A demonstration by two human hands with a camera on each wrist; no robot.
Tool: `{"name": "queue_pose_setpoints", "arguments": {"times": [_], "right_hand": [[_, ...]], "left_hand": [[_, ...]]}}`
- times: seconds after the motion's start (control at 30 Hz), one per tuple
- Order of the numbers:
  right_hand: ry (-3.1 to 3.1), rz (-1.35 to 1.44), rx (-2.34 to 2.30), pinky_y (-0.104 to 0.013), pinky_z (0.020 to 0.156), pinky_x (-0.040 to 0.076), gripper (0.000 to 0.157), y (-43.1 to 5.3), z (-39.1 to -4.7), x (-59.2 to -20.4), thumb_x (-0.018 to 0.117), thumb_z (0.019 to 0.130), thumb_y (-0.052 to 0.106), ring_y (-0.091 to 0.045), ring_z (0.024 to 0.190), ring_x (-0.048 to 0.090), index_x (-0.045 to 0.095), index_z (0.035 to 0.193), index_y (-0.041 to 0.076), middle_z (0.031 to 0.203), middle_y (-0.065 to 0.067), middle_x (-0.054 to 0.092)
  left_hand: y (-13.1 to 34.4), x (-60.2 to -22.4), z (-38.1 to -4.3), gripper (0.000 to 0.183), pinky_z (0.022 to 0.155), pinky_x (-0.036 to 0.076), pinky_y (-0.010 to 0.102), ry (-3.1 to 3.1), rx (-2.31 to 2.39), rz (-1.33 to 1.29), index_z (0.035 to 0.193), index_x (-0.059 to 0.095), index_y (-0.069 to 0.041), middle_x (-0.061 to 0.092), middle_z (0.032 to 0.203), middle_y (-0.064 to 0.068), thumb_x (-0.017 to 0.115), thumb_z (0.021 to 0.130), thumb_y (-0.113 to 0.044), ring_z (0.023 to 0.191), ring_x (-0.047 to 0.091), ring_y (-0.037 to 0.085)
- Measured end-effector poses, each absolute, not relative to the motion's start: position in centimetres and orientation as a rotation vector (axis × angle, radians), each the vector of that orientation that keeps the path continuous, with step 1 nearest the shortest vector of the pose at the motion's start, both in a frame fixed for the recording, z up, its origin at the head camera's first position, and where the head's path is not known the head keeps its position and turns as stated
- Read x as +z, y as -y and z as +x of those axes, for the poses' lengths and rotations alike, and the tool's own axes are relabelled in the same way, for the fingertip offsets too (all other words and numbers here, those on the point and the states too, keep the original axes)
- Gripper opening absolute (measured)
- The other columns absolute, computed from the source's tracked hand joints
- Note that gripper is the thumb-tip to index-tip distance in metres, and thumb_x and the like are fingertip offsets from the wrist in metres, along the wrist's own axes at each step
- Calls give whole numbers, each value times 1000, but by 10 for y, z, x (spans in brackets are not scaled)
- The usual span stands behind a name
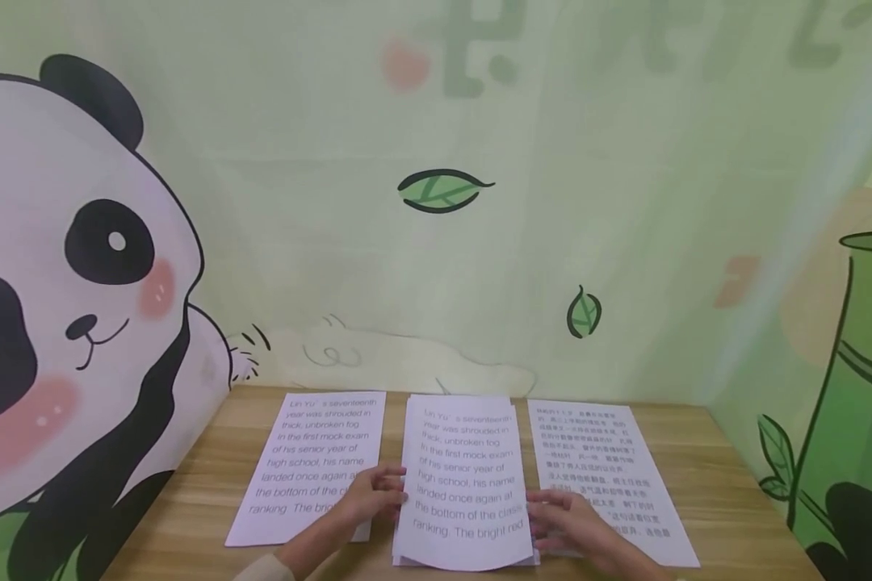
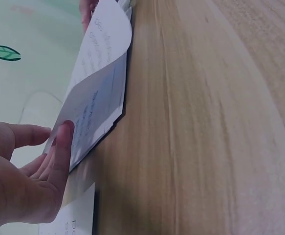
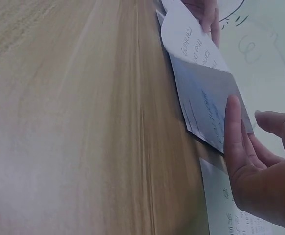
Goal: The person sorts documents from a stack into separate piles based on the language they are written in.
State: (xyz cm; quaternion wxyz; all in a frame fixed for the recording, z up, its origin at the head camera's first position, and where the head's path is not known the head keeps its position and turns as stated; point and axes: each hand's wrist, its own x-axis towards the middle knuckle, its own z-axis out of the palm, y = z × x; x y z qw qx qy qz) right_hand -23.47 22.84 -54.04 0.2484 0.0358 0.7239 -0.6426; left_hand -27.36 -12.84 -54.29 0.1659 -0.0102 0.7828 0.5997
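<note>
At tabletop's (image 1: 712, 484) middle, English-text top sheet (image 1: 468, 476) arches over stacked sheets (image 1: 398, 558). My left hand (image 1: 363, 504) and right hand (image 1: 581, 526) touch its opposite edges, fingers fairly straight, not wrapped round; inward pressure likely makes bow. English page (image 1: 312, 452) lies left, Chinese page (image 1: 581, 444) right, probably spaced so papers don't mix. No container in view.

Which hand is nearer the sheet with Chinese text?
Right. In the head view, the right hand overlaps the lower part of the Chinese-text sheet; the left hand is farther off, at the left edge of the middle sheet.
</note>
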Motion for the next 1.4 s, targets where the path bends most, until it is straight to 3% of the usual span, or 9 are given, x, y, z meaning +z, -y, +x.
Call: {"name": "queue_pose_setpoints", "arguments": {"times": [0.4, 0.7, 1.17, 1.4], "right_hand": [[-1893, 137, -1715, -42, 90, 62, 68, -229, -233, -546, 65, 96, 19, -23, 102, 73, 37, 151, -9, 114, -12, 75], [-1924, 118, -1723, -44, 87, 63, 63, -228, -230, -543, 65, 96, 11, -27, 101, 75, 39, 147, -14, 112, -17, 76], [-2016, 104, -1733, -41, 80, 64, 66, -217, -229, -534, 67, 96, 11, -22, 94, 74, 36, 150, -10, 107, -9, 75], [-2051, 90, -1731, -41, 79, 64, 67, -207, -233, -538, 69, 94, 9, -24, 96, 74, 37, 150, -10, 114, -17, 75]], "left_hand": [[135, -550, -266, 60, 80, 63, 37, -2094, 1680, -33, 147, 44, 8, 71, 117, 20, 65, 91, -2, 90, 73, 20], [137, -552, -267, 57, 79, 63, 35, -2111, 1622, -95, 147, 45, 5, 72, 110, 15, 63, 93, -1, 87, 73, 17], [147, -545, -261, 57, 75, 61, 33, -2152, 1757, -39, 144, 49, 4, 72, 103, 13, 65, 89, 2, 84, 70, 16], [157, -545, -259, 58, 76, 62, 34, -2136, 1796, -43, 144, 50, 3, 71, 102, 12, 66, 89, 2, 83, 70, 16]]}}
